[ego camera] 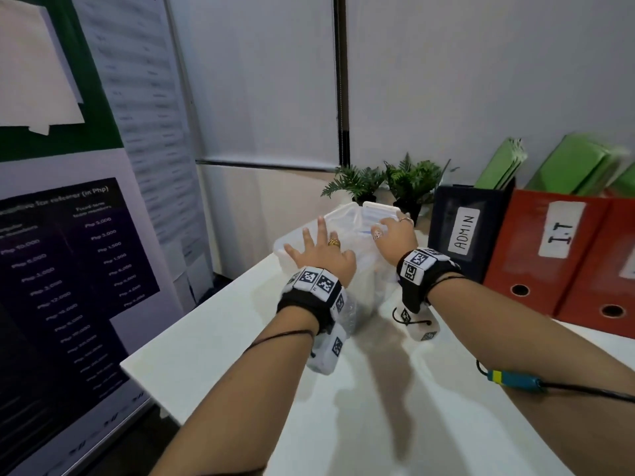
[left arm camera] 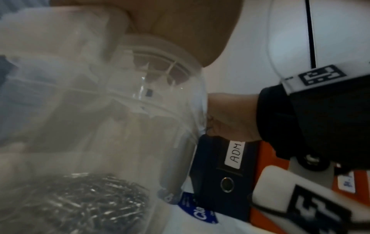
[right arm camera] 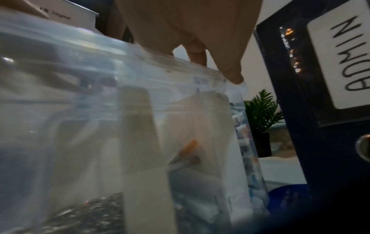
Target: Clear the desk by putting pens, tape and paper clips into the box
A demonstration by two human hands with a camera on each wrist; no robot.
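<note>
A clear plastic box [ego camera: 290, 250] stands on the white desk [ego camera: 343, 389] with its lid [ego camera: 347, 214] on top. My left hand [ego camera: 314, 249] lies flat on the near left part of the lid, fingers spread and straight. My right hand [ego camera: 391, 231] presses down on the lid's right side, and its fingertips [right arm camera: 232, 78] touch the rim. Through the wall I see a heap of paper clips [left arm camera: 76, 204] on the bottom, with the paper clips [right arm camera: 84, 210] left of pens [right arm camera: 188, 152], one of them orange-capped. No tape can be made out.
A dark ADMIN binder [ego camera: 464, 231] and red I.T binders [ego camera: 549, 255] stand right of the box, with green folders [ego camera: 567, 166] behind. Two small plants [ego camera: 381, 183] sit beyond it. A teal-plugged cable [ego camera: 515, 381] lies near my right forearm. The desk's edge drops off at left by a poster board [ego camera: 68, 252].
</note>
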